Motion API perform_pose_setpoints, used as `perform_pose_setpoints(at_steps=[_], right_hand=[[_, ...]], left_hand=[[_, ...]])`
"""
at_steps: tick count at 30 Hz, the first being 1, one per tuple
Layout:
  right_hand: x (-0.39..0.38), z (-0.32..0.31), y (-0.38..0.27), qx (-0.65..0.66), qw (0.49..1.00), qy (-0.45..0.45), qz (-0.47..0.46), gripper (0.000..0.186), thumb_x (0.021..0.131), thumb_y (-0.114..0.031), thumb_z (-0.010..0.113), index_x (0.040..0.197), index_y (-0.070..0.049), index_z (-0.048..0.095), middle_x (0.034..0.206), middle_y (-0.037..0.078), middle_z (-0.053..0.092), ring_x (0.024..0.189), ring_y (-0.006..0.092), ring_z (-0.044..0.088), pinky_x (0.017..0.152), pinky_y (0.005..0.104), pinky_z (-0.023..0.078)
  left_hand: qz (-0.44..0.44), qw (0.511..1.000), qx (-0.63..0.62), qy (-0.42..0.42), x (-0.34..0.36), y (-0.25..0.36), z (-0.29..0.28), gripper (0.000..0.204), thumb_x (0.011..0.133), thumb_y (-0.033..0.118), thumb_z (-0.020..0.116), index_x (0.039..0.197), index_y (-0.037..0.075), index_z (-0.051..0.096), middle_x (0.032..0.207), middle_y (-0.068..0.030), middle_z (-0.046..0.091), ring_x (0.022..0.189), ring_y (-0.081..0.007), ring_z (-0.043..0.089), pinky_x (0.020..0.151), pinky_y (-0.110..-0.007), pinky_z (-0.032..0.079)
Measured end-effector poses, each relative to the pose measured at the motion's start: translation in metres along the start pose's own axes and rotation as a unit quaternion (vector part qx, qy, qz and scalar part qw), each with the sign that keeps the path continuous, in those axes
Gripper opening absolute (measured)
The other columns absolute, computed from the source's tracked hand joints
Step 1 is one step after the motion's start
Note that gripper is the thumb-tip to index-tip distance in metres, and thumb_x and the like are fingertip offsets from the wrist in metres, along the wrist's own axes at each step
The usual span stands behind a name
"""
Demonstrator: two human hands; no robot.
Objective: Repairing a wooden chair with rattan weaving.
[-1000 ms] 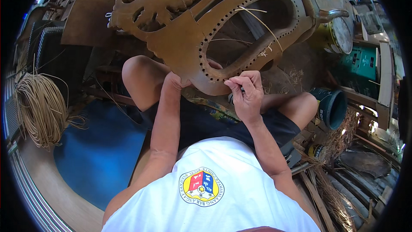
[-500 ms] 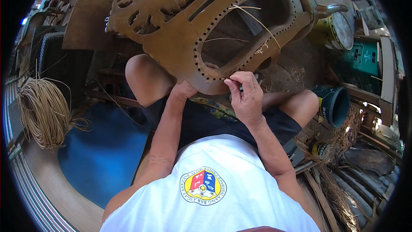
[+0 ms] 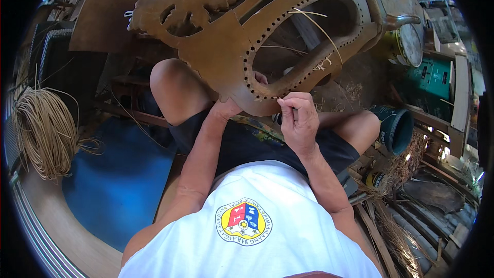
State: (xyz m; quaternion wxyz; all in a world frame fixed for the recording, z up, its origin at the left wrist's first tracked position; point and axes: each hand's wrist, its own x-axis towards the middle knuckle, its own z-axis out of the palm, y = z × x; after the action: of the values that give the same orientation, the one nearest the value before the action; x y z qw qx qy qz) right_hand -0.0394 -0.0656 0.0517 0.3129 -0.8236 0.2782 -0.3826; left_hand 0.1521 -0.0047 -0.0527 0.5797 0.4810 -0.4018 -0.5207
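Note:
A carved brown wooden frame (image 3: pixel 213 69), apparently a chair part, rests before my knees. Small holes ring its oval opening. My left hand (image 3: pixel 229 108) reaches behind the lower rim; its fingertips show inside the opening, curled round the wood, and the rest is hidden. At the rim's lower edge, beside the holes, my right hand (image 3: pixel 300 116) is closed in a pinch. Whatever sits between thumb and forefinger is too small to make out. Pale thin cane strands (image 3: pixel 324 31) run across the opening, and short curled ends (image 3: pixel 323 64) stick up on the right rim.
A coil of cane (image 3: pixel 43 131) hangs at left by a blue panel (image 3: pixel 116 185). To the right stand a dark teal bucket (image 3: pixel 397 128), a green crate (image 3: pixel 432 80) and a yellow drum (image 3: pixel 404 46). Wood pieces and fibre scraps (image 3: pixel 399 175) lie at lower right.
The wooden frame has shifted a little right and down. My right hand's pinch has moved slightly right and down with it. More of my left fingertips shows in the opening.

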Motion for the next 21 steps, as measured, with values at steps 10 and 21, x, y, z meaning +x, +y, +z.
perform_pose_setpoints(at_steps=[10,21], right_hand=[[-0.005,-0.012,-0.006,-0.013,0.997,-0.024,0.073,0.024,0.088,0.007,0.072,0.106,-0.004,0.061,0.095,0.010,0.064,0.083,0.0254,0.063,0.072,0.0358,0.053],[-0.007,-0.009,-0.010,-0.018,0.998,-0.052,-0.012,0.031,0.083,0.002,0.079,0.112,-0.005,0.069,0.097,0.010,0.064,0.082,0.0266,0.062,0.070,0.0360,0.053]], left_hand=[[-0.040,0.986,-0.161,0.011,-0.005,-0.004,0.009,0.032,0.091,0.013,0.075,0.120,0.002,0.064,0.115,-0.0037,0.066,0.104,-0.0122,0.063,0.091,-0.028,0.054],[-0.064,0.973,-0.222,0.003,-0.005,-0.004,0.015,0.040,0.096,0.019,0.072,0.129,0.001,0.058,0.119,-0.0054,0.066,0.108,-0.0137,0.065,0.095,-0.031,0.055]])
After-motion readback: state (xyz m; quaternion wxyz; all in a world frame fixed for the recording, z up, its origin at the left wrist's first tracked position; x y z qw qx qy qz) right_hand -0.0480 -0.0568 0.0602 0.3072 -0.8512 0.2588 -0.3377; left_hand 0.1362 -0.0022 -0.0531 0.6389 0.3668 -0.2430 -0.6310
